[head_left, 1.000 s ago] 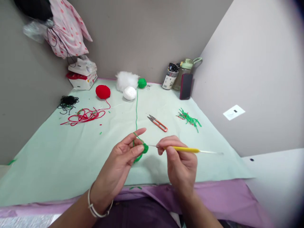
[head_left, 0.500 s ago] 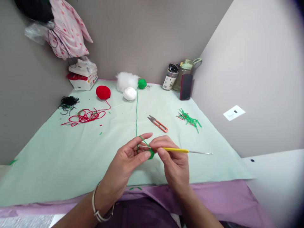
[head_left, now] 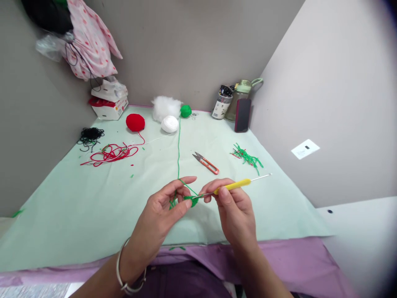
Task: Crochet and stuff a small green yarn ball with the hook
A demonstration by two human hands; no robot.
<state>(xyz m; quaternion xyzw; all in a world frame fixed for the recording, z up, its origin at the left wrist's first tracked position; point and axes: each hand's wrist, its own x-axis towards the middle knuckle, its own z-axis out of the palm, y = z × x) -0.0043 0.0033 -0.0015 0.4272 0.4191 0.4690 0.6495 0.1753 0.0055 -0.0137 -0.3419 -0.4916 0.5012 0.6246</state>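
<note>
My left hand (head_left: 167, 207) pinches a small green crochet piece (head_left: 192, 201) between thumb and fingers. Green yarn (head_left: 178, 153) runs from the green ball (head_left: 185, 111) at the back of the table, over my raised left index finger and down to the piece. In my right hand (head_left: 234, 205) is a crochet hook (head_left: 237, 184) with a yellow grip, held like a pen. One metal end of the hook meets the top edge of the green piece; the other end points right and slightly up.
Orange thread snips (head_left: 206, 163) lie just beyond my hands. Green yarn scraps (head_left: 246, 156) sit to the right, tangled red yarn (head_left: 113, 154) to the left. Along the back stand a red ball (head_left: 135, 122), a white ball (head_left: 169, 123), white stuffing (head_left: 166, 108), a phone (head_left: 242, 115) and a bottle (head_left: 237, 97).
My right hand has shifted slightly right, and the hook now tilts with its free end higher. More of the green piece shows between my left fingers.
</note>
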